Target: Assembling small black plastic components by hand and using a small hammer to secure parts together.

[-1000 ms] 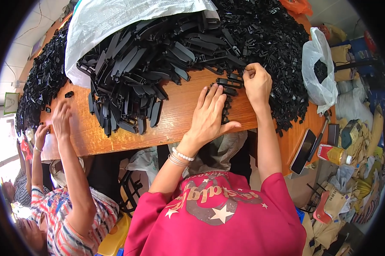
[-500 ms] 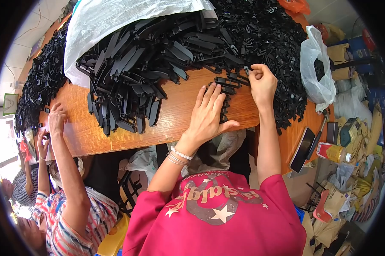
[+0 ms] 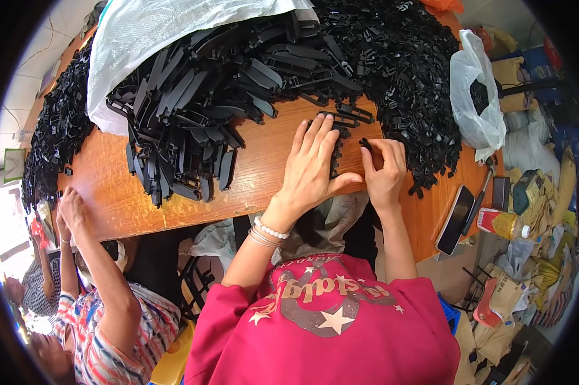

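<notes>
My left hand lies flat with fingers stretched out over a row of long black plastic parts on the wooden table. Its fingers cover part of the row, and its thumb points right. Just to the right, my right hand pinches a small black plastic piece between thumb and fingertips. Beyond both hands, a heap of long, blade-shaped black parts spills from a white woven sack. A pile of small black plastic pieces spreads at the far right.
A clear plastic bag hangs at the table's right side. A phone and a bottle of yellow liquid lie near the right edge. At the left, a co-worker's hands are beside another black pile.
My right hand has come back from the far end of the row toward me, now pinching a small black piece. My left hand stays in place. The co-worker's hands have come together.
</notes>
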Motion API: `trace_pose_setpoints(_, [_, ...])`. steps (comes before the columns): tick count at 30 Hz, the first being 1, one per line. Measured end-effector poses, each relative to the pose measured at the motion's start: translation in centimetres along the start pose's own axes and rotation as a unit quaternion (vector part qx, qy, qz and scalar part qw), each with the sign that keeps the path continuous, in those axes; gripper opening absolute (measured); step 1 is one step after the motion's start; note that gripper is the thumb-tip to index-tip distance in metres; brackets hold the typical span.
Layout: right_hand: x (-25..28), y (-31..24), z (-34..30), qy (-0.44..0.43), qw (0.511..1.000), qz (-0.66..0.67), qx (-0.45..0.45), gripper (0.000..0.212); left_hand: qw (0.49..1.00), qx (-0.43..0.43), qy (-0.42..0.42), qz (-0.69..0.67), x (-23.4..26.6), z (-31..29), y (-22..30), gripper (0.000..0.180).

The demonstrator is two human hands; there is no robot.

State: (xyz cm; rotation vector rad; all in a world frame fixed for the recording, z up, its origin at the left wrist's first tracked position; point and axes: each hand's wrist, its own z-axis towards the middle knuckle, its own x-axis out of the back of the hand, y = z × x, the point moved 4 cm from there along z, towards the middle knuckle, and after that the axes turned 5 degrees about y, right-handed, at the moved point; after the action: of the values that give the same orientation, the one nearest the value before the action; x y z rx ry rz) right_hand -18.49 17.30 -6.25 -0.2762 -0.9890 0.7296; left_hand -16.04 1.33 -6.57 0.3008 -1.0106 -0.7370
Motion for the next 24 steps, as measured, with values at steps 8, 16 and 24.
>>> trace_pose_setpoints(8, [-0.7,-0.2,2.1,0.026,0.997,0.077,0.018,0.014,0.998,-0.003,-0.043,0.045,-0.7,0.7,-0.3,0.084])
trace_pose_setpoints(16, [-3.2,-0.6,4.6,-0.035,0.985,0.094,0.143,0.015,0.998,0.008,-0.048,0.039,-0.8,0.8,-0.3,0.084])
trace_pose_setpoints(24, [-3.2,-0.9,4.6,-0.037,0.987,0.050,0.148,0.011,0.998,0.004,-0.042,0.038,-0.7,0.8,-0.4,0.084])
